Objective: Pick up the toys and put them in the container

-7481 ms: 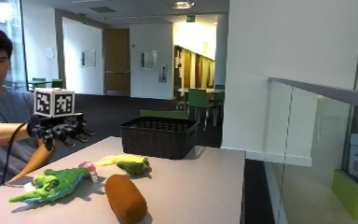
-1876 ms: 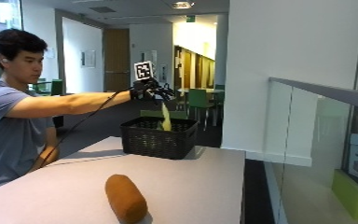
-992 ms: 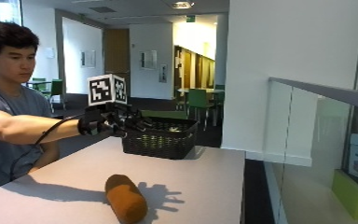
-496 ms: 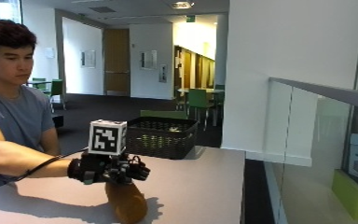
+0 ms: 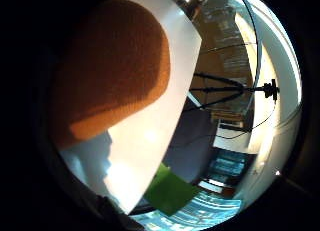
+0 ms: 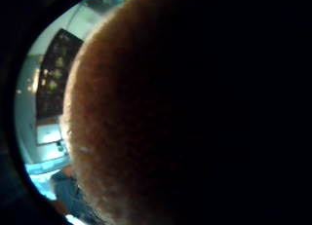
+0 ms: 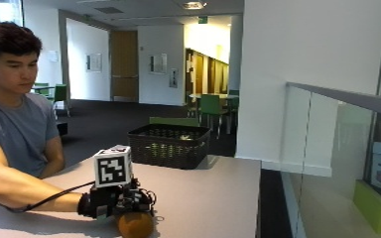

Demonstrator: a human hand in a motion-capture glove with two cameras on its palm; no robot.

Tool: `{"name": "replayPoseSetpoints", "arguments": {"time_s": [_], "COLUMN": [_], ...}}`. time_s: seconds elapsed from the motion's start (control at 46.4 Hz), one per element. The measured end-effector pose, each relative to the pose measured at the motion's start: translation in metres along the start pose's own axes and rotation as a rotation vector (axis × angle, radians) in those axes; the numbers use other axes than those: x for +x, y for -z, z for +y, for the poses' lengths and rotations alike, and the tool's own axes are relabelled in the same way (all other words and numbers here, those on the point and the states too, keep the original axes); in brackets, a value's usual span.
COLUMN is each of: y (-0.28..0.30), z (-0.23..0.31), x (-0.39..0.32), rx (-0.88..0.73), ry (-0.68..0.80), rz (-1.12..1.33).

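A brown plush loaf toy (image 7: 136,225) lies at the table's front edge. My gloved right hand (image 7: 114,201) rests on top of it, fingers curled down over its end. The toy (image 6: 170,118) fills the thumb side palm view, and its rounded orange-brown end (image 5: 110,66) lies on the white table (image 5: 135,156) in the little finger side view. The black woven basket (image 7: 167,149) stands at the far edge of the table, well beyond the hand, with a pale toy (image 7: 184,137) just showing inside it.
The grey tabletop (image 7: 210,198) stretches between the hand and the basket. A glass barrier (image 7: 336,163) runs along the right of the table. The person's bare left arm stays out of sight behind the body.
The hand has come back from above the basket, dropped toward the table front and settled onto the brown loaf. The loaf has not moved.
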State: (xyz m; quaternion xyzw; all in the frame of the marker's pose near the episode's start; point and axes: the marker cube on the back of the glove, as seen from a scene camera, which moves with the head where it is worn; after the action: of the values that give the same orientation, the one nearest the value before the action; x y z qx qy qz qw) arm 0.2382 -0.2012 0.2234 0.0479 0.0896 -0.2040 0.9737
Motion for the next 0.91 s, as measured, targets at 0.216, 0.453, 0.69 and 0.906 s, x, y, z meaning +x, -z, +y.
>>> {"name": "replayPoseSetpoints", "arguments": {"time_s": [0.216, 0.453, 0.69, 0.906], "y": [0.004, 0.022, 0.072, 0.19], "z": [-0.011, -0.019, -0.023, -0.04], "x": [-0.008, -0.024, -0.04, -0.071], "rx": [0.256, 0.273, 0.207, 0.337], "ry": [-0.173, -0.342, -0.424, -0.446], "rz": [-0.041, 0.014, -0.013, 0.013]}}
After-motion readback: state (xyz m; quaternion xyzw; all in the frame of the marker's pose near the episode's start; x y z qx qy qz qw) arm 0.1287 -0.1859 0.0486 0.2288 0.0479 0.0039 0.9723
